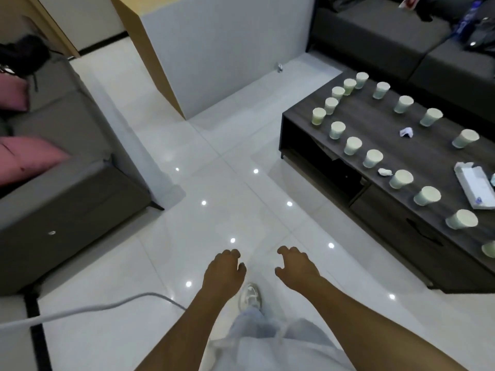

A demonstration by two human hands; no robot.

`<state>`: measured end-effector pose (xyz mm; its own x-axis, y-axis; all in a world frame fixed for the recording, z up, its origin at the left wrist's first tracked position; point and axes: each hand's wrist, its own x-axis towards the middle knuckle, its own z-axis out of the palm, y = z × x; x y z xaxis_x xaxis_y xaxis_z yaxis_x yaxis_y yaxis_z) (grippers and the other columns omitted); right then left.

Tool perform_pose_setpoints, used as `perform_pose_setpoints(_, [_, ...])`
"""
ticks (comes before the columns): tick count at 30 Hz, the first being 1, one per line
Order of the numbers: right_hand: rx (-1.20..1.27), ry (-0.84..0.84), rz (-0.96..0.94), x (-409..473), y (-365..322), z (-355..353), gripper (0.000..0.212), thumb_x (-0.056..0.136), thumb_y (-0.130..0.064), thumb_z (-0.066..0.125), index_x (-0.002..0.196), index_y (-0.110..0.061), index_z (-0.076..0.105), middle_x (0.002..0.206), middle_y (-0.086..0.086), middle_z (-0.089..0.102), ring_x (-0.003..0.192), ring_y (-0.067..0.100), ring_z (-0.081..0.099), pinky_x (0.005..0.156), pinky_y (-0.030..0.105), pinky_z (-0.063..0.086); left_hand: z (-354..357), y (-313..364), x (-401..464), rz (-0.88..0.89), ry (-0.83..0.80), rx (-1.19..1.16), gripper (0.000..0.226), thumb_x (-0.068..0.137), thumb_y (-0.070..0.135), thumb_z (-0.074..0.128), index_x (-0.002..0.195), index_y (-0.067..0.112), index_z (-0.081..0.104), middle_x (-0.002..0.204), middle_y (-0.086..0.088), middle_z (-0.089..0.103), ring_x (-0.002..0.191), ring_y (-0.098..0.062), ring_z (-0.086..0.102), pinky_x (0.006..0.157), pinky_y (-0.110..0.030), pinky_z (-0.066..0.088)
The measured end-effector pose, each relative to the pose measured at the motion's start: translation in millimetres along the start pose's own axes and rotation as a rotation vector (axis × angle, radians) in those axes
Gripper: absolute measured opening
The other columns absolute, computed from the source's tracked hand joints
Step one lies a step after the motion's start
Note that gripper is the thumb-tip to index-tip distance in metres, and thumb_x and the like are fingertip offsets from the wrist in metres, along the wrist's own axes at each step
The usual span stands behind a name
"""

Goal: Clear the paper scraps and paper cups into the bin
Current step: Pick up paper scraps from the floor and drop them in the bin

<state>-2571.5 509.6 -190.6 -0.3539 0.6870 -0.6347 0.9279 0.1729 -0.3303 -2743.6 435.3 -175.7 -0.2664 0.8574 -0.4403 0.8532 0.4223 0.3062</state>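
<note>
Both hands hang over the floor, fingers loosely curled, holding nothing: left hand (pixel 223 271) at 6 o'clock, right hand (pixel 296 267) just beside it.

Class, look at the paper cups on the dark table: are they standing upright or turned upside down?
Upside down. Each paper cup on the table shows a closed flat top, narrower than the base it rests on.

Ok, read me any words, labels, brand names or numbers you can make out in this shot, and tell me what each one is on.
None can be read.
Tissue pack on the coffee table: a small dark mark near its lower edge, too blurred to read.
Blue and white item on the dark sofa: printed markings, too blurred to read.
Paper cups: no print visible.
</note>
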Motion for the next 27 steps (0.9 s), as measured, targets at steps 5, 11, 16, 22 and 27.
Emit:
perform_pose_setpoints(5, [0.054, 0.007, -0.018, 77.3, -51.8, -60.9, 0.052, 0.094, -0.032, 0.051, 0.141, -0.019, 0.035, 0.133, 0.009, 0.045, 0.119, 0.028, 0.047, 0.094, 0.039, 0.046, -70.4, -18.6, 93.9, -0.012, -0.010, 0.011, 0.034, 0.097, 0.031, 0.040, 0.126, 0.014, 0.050, 0.115, -0.004, 0.056, 0.108, -0.021, 0.053, 0.085, -0.029, 0.044])
perform_pose_setpoints(11, [0.121, 0.015, 0.025, 186.6, -70.7, -136.8, 0.047, 0.091, -0.029, 0.054, 0.136, -0.021, 0.042, 0.130, 0.006, 0.048, 0.116, 0.028, 0.050, 0.092, 0.033, 0.045, -127.6, -11.5, 229.9, 0.011, -0.036, 0.024, 0.035, 0.097, 0.032, 0.040, 0.127, 0.016, 0.049, 0.118, -0.002, 0.055, 0.109, -0.020, 0.052, 0.084, -0.029, 0.043])
perform_pose_setpoints(16, [0.139, 0.056, 0.014, 300.1, -80.7, -223.1, 0.049, 0.092, -0.028, 0.053, 0.138, -0.022, 0.040, 0.130, 0.007, 0.048, 0.117, 0.026, 0.050, 0.091, 0.033, 0.045, -183.5, 15.0, 365.4, 0.022, -0.008, 0.012, 0.037, 0.098, 0.031, 0.039, 0.130, 0.015, 0.047, 0.122, -0.003, 0.054, 0.113, -0.020, 0.051, 0.084, -0.028, 0.043])
perform_pose_setpoints(22, [0.135, 0.072, -0.008, 412.3, -102.4, -337.5, 0.052, 0.093, -0.028, 0.051, 0.142, -0.019, 0.036, 0.131, 0.008, 0.046, 0.118, 0.026, 0.047, 0.091, 0.033, 0.045, -259.8, 49.1, 498.0, 0.033, -0.003, -0.006, 0.038, 0.098, 0.030, 0.038, 0.131, 0.013, 0.047, 0.124, -0.005, 0.053, 0.115, -0.021, 0.049, 0.087, -0.031, 0.044])
perform_pose_setpoints(27, [0.153, 0.057, 0.016, 487.9, -110.2, -401.7, 0.053, 0.093, -0.027, 0.051, 0.142, -0.018, 0.035, 0.133, 0.008, 0.045, 0.117, 0.026, 0.048, 0.092, 0.035, 0.047, -305.2, 66.0, 593.3, 0.044, -0.032, -0.009, 0.037, 0.098, 0.029, 0.039, 0.131, 0.014, 0.048, 0.126, -0.005, 0.053, 0.117, -0.021, 0.049, 0.089, -0.029, 0.043])
